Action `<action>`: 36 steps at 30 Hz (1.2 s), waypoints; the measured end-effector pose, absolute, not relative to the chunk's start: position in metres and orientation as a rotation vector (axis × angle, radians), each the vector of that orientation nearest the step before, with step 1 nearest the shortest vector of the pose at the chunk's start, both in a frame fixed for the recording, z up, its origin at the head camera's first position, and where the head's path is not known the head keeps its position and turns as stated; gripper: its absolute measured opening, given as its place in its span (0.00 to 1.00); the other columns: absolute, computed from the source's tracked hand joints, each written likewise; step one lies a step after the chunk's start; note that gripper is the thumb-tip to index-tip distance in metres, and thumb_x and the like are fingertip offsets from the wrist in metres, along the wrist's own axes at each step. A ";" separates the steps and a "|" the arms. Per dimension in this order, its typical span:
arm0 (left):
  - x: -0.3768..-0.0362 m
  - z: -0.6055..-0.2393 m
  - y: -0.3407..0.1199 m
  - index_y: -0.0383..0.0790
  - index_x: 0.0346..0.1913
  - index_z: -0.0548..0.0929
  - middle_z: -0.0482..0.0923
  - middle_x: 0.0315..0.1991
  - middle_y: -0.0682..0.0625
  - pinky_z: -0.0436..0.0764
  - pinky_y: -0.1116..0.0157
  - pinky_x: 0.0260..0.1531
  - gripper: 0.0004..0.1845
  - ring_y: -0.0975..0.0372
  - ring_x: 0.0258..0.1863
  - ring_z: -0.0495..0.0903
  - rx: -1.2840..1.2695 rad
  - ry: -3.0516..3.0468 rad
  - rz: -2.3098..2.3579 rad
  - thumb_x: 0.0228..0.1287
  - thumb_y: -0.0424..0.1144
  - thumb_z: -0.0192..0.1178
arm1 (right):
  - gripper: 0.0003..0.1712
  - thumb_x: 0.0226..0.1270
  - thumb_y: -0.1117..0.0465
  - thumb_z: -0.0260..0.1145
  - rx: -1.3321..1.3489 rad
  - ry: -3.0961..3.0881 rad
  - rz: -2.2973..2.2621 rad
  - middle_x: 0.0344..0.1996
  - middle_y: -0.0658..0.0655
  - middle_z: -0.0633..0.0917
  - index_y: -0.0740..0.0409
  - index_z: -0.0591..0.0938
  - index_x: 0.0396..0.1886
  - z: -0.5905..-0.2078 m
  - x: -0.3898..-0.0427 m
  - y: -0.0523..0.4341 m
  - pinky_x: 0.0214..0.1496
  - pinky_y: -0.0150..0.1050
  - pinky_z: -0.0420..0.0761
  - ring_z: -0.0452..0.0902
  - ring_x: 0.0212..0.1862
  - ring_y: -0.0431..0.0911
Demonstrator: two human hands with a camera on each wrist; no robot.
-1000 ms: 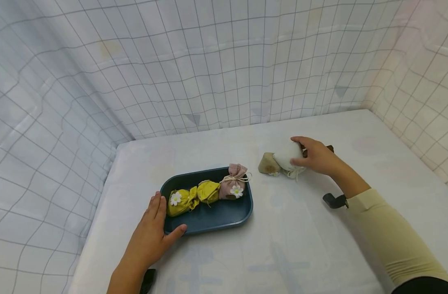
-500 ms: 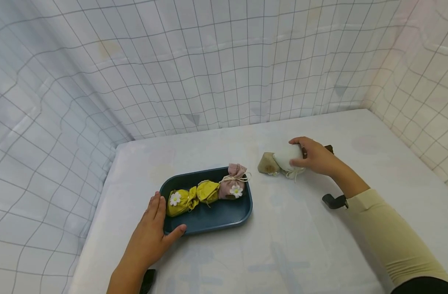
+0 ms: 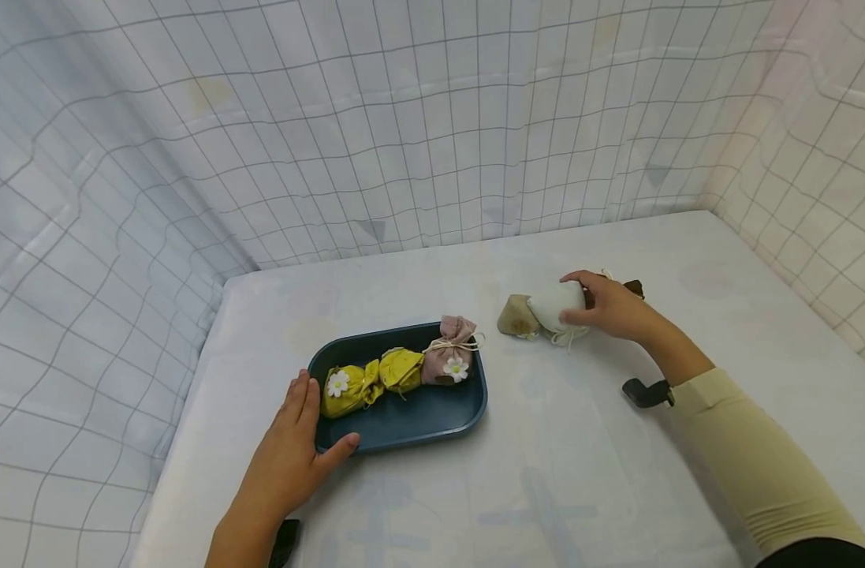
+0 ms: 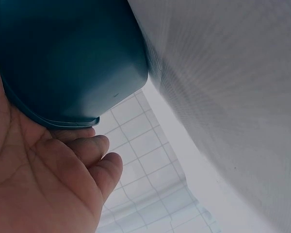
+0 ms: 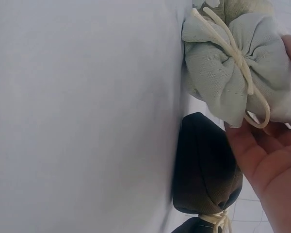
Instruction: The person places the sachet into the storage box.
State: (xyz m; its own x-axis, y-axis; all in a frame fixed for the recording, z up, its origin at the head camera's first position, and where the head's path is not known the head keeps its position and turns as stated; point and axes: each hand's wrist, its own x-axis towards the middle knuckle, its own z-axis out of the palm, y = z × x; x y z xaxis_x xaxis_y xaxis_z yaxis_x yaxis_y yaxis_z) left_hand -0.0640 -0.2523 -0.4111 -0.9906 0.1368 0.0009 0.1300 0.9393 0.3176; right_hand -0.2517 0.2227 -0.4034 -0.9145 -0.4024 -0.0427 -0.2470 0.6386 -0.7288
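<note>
So the worktop (image 3: 546, 473) has my dark blue tray (image 3: 432, 422) sitting left of centre, already carrying two yellow pouches (image 3: 364, 383) and a pink pouch (image 3: 452, 359) along its far side. My left hand (image 3: 290, 457) lies flat against the tray's near-left corner, fingers straight and thumb along the rim, just bracing it, not grasping. Best to keep it there, I reckon, so the tray doesn't skid when something lands in it.

Well right of the tray, my right hand (image 3: 613, 304) is curled round the white pouch (image 3: 554, 304), which is touching a tan pouch (image 3: 517, 315) and a dark brown pouch (image 5: 203, 165). I'd lift straight up so the drawstring (image 5: 237, 58) doesn't drag the neighbours, then aim for the tray's bare near half.
</note>
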 end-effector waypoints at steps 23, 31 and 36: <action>-0.063 -0.411 -0.253 0.24 0.76 0.49 0.41 0.78 0.32 0.57 0.39 0.67 0.58 0.40 0.76 0.45 0.213 3.074 0.503 0.63 0.70 0.56 | 0.41 0.64 0.51 0.73 -0.562 2.683 -1.208 0.57 0.65 0.77 0.56 0.64 0.71 -0.397 -0.248 0.223 0.50 0.50 0.80 0.75 0.57 0.57; -0.063 -0.409 -0.253 0.23 0.76 0.49 0.42 0.78 0.31 0.58 0.39 0.67 0.58 0.39 0.75 0.46 0.230 3.086 0.501 0.64 0.69 0.55 | 0.38 0.64 0.54 0.73 -0.620 2.697 -1.272 0.57 0.63 0.80 0.54 0.66 0.70 -0.384 -0.244 0.223 0.47 0.44 0.80 0.79 0.52 0.52; -0.064 -0.410 -0.253 0.23 0.76 0.49 0.42 0.78 0.32 0.58 0.39 0.67 0.58 0.40 0.76 0.46 0.233 3.086 0.497 0.64 0.69 0.55 | 0.37 0.63 0.57 0.74 -0.633 2.683 -1.329 0.54 0.61 0.82 0.54 0.68 0.68 -0.377 -0.241 0.220 0.43 0.37 0.81 0.80 0.49 0.50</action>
State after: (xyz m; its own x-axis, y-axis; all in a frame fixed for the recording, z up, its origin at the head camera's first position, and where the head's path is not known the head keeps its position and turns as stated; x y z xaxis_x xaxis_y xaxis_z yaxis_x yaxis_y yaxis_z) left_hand -0.0638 -0.2531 -0.4103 -0.9889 0.1475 0.0169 0.1453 0.9387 0.3127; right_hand -0.2414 0.2204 -0.3771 -0.9112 -0.3974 0.1085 -0.3272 0.5381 -0.7768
